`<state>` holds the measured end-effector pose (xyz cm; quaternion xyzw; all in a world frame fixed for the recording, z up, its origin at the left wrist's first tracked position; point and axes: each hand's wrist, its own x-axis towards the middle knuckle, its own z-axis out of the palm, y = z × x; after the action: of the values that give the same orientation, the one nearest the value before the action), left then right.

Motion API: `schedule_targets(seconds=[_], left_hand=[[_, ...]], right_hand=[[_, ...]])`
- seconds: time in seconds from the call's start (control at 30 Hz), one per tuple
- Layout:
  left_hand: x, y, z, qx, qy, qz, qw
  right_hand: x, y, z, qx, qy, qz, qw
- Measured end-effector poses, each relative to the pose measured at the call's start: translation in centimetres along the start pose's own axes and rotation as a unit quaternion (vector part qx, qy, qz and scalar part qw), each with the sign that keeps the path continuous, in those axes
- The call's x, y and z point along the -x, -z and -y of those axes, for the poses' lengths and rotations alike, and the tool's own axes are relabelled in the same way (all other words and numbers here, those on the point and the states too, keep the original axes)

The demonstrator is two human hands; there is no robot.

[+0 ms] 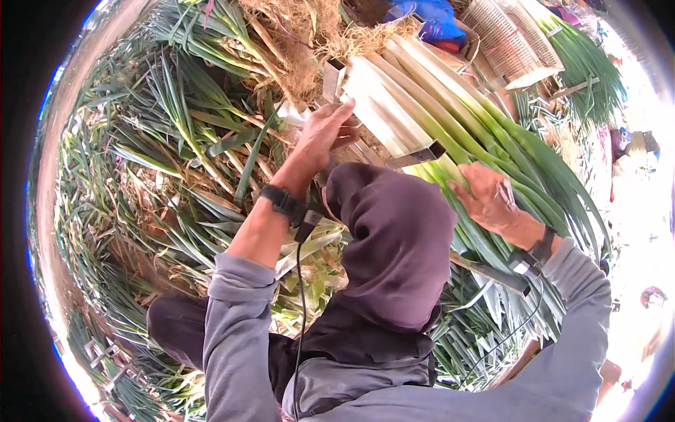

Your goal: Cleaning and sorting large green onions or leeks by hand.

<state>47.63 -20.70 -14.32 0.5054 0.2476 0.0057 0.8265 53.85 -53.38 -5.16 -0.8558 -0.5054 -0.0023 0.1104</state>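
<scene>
A row of thick leeks lies across a metal frame, with roots at the upper left and green leaves fanning to the lower right. My left hand is beside the white root ends of the stalks, near the frame's upper corner. Its thumb and bent fingers are apart, and I see nothing between them. Lower on the bundle, my right hand has its fingers curled over the green part of the leeks. The undersides of those fingers are hidden. Both wrists wear dark bands with cables.
Loose leeks with long leaves cover the ground on the left. Dry roots are heaped at the top. A pale wicker basket and blue plastic sit at the upper right, beside another leek bundle. A dark bar juts out below my right hand.
</scene>
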Motion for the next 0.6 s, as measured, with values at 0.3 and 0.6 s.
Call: schedule_targets(seconds=[0.3, 0.6], left_hand=[[-3.8, -6.0, 1.3, -0.049, -0.045, -0.095, 0.993], [-3.5, -3.9, 0.9, -0.124, -0.045, -0.075, 0.988]], right_hand=[[-0.5, -0.8, -0.1, -0.011, 0.002, 0.012, 1.0], [-0.5, -2.2, 0.7, -0.015, 0.03, -0.012, 0.999]])
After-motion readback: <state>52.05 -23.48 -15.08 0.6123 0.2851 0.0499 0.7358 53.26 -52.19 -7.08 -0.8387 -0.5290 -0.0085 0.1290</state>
